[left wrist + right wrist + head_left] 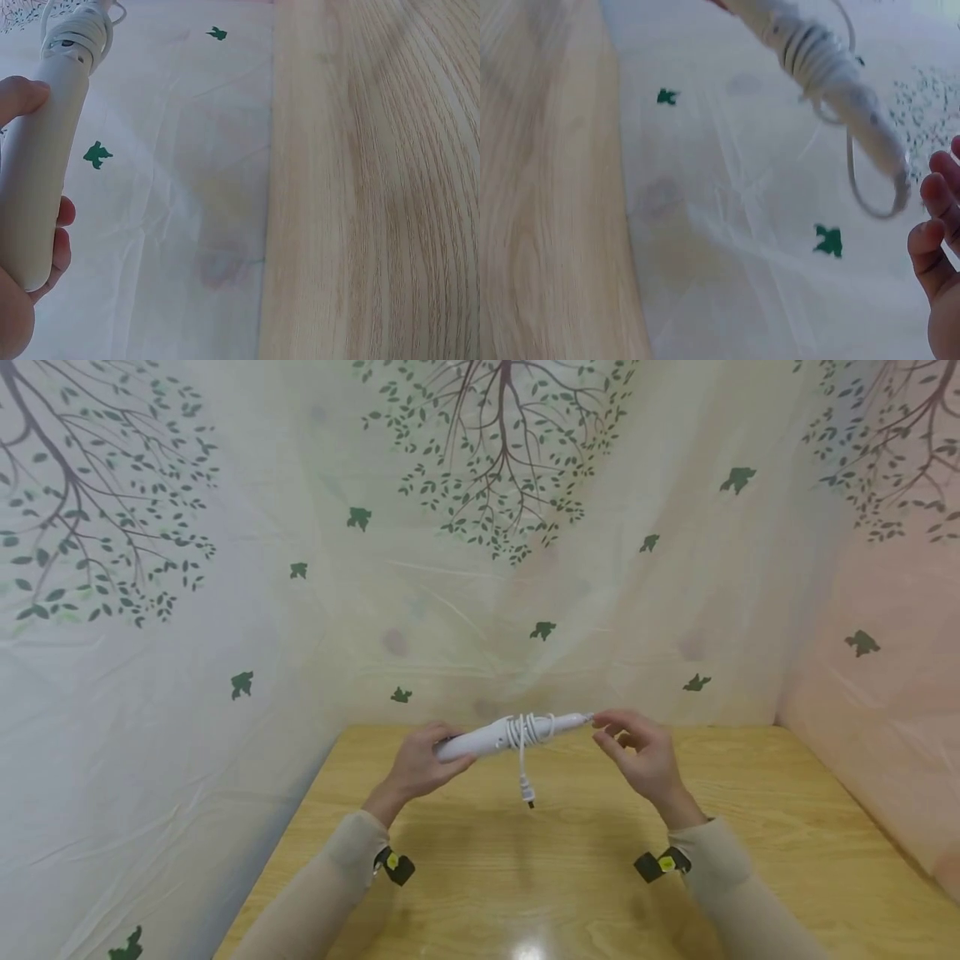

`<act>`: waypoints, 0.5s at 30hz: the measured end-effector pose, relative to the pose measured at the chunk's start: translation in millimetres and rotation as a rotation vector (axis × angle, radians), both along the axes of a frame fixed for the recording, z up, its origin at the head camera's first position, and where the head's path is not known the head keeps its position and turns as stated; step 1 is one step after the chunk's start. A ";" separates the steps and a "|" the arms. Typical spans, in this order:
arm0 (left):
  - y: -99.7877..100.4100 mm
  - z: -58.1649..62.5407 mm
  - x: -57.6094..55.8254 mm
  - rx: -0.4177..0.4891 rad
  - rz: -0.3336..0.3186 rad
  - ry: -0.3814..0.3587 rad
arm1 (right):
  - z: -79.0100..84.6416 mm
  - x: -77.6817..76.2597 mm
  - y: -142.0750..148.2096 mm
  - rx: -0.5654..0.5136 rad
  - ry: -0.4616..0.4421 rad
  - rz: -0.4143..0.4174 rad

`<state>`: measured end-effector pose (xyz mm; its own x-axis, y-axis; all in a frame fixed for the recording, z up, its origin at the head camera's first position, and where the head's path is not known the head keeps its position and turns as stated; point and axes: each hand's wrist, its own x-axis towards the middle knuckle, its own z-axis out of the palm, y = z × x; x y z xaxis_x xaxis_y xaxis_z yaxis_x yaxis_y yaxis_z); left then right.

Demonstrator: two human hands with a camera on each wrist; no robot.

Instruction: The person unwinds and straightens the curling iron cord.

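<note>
My left hand (420,767) grips the thick, rounded end of a white corded electric wand (468,742), held up over the table and tilted slightly upward to the right. In the left wrist view the thumb lies along the smooth white body (41,157) and fingertips show on its other side. A white cord (522,732) is wound several times round the wand's middle, and its two-pin plug (528,792) dangles below. My right hand (647,758) is beside the narrow, cord end, its fingers loosely bent; the right wrist view shows a gap between the fingertips (936,187) and that end.
The wooden table (480,877) lies below both hands. Pale sheeting (450,610) printed with trees and green leaves stands round its back and sides. Each wrist wears a small black camera strap (663,863).
</note>
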<state>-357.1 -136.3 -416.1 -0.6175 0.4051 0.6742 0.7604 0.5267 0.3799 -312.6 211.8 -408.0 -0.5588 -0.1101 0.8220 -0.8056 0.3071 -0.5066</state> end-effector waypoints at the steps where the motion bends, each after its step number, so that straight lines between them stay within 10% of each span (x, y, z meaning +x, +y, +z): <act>1: -0.1 0.4 -0.5 -0.001 0.003 0.002 | 0.8 2.3 -3.7 0.008 0.014 0.006; 15: 4.3 -2.6 -1.5 0.031 -0.037 0.038 | -1.9 35.5 -55.0 0.113 0.058 0.041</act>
<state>-358.6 -132.0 -418.7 -0.5760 0.4057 0.7096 0.7933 0.4867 0.3657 -277.1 156.8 -409.8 -0.5035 -0.2262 0.8339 -0.8459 0.3257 -0.4224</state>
